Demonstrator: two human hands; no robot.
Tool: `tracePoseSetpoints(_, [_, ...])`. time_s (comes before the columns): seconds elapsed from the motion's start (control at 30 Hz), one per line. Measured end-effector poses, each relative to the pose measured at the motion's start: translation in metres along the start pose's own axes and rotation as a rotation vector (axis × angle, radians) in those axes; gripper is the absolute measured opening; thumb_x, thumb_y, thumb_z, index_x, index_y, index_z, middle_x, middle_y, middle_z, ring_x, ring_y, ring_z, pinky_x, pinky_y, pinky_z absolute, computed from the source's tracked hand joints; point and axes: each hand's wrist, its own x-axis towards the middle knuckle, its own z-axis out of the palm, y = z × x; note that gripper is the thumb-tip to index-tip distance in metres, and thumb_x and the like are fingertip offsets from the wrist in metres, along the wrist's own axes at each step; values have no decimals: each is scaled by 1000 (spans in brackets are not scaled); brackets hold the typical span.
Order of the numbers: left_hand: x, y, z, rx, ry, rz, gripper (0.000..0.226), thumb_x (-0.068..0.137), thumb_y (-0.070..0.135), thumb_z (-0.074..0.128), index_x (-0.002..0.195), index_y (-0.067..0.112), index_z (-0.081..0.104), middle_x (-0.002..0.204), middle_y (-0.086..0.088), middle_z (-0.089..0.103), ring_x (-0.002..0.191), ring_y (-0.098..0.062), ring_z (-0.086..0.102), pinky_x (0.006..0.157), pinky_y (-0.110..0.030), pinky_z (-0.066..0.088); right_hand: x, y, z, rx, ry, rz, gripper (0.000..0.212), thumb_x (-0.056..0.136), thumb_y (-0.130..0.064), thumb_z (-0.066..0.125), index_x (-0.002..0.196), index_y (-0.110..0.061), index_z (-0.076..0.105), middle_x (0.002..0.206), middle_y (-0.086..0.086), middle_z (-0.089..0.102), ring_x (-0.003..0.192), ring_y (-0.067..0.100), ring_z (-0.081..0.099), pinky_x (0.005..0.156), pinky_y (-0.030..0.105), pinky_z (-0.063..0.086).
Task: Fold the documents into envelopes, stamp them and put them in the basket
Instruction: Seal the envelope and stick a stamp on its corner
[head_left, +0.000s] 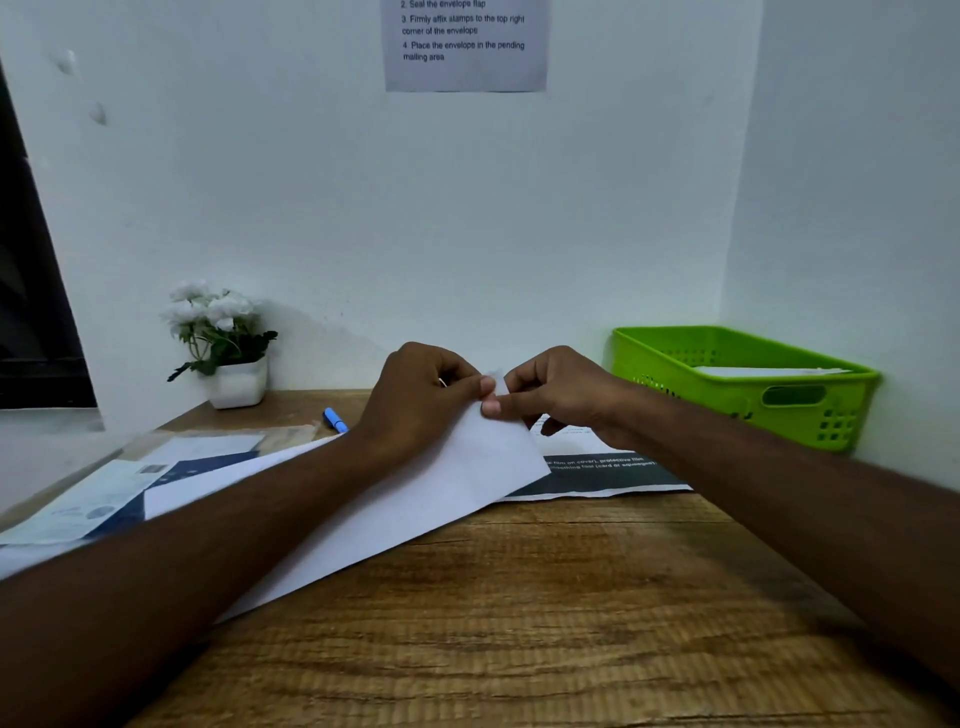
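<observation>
**Both hands pinch the far corner of a white sheet at a wooden corner desk**

At the far left a dark opening (31, 270) breaks the pale wall (363, 208), which bears two small scuff marks high up. Below it begins the wooden table (545, 623), its brown grain running across the view. A white pot of white flowers (228, 348) stands at the table's back-left edge against the wall. In front of the pot lies a loose pile of papers (130, 488), some pale and some dark blue, partly hidden by the left forearm. A blue marker (335, 420) lies just right of the pile, near the left wrist.

In the middle, the white sheet (452, 488) slants from the near left up to the far centre, with its lower part resting on the table. Whether it is a folded document or an envelope cannot be told. The left hand (421, 395) grips its raised far corner with curled fingers and thumb. The right hand (561, 395) pinches the same corner between thumb and forefinger, almost touching the left.

High on the wall above the hands hangs a printed notice (465, 47) of numbered steps. Under the right hand a printed page with a dark band (613, 475) lies flat, partly beneath the sheet. In the right corner, where two walls meet, sits a green basket (743, 415) with white paper (769, 371) inside it.
</observation>
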Motion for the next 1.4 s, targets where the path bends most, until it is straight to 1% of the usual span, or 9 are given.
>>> tracePoseSetpoints(0.23, [0,0,0,106,-52,82,15,83,23,71,69,18,74,62,15,64,60,-5,59,59,-26,45,1,1,3,-38,-21,25,45,79,-24,80,94,14,62,70,3,63,62,8,59,57,20,42])
tracePoseSetpoints(0.6, [4,-5,-7,171,-105,112,27,75,45,60,68,24,74,61,12,67,56,-5,57,59,-33,46,0,6,0,30,-57,30,15,81,-27,78,76,-15,71,68,-5,68,64,7,64,61,21,47])
tracePoseSetpoints(0.77, [5,-8,-5,254,-59,135,23,81,47,63,78,27,75,69,15,68,66,-5,60,63,-31,48,1,6,1,29,4,-6,21,79,-20,79,80,-2,71,66,1,63,59,8,60,56,19,44])
tracePoseSetpoints(0.9, [3,-8,-5,462,144,350,42,85,52,58,117,24,62,108,6,65,99,-11,58,84,-32,36,3,1,-5,127,152,-56,25,80,-23,79,83,0,69,62,1,59,56,8,58,52,19,44])
tracePoseSetpoints(0.97, [1,-4,-7,600,244,534,44,85,51,56,115,19,61,113,-2,60,106,-18,52,86,-37,34,6,1,-10,230,293,-85,20,81,-20,78,86,-2,71,60,-2,62,54,9,60,51,20,46])
tracePoseSetpoints(1.03, [-3,3,-6,610,267,632,31,87,46,57,96,18,65,95,-1,61,89,-19,55,73,-35,37,7,3,-15,343,409,-107,11,83,-16,76,86,-6,73,65,-3,68,55,12,63,51,23,50])
tracePoseSetpoints(1.17, [-11,11,5,476,-9,198,41,88,54,58,67,19,65,59,11,61,55,-7,57,55,-27,40,7,7,-19,470,528,-102,12,82,-14,77,94,-9,76,76,1,73,57,16,66,49,24,51])
tracePoseSetpoints(1.27, [-9,-1,10,97,-125,-98,36,84,51,64,86,16,68,69,5,72,52,-8,67,61,-29,51,9,6,-19,556,556,-89,14,82,-13,77,94,-8,75,79,5,72,55,16,63,48,23,50])
tracePoseSetpoints(1.4, [-6,0,7,-139,3,-234,39,86,47,64,108,15,59,84,1,73,57,-16,71,63,-38,54,13,8,-13,622,542,-112,9,82,-13,77,88,-8,74,79,6,70,57,18,61,51,25,53])
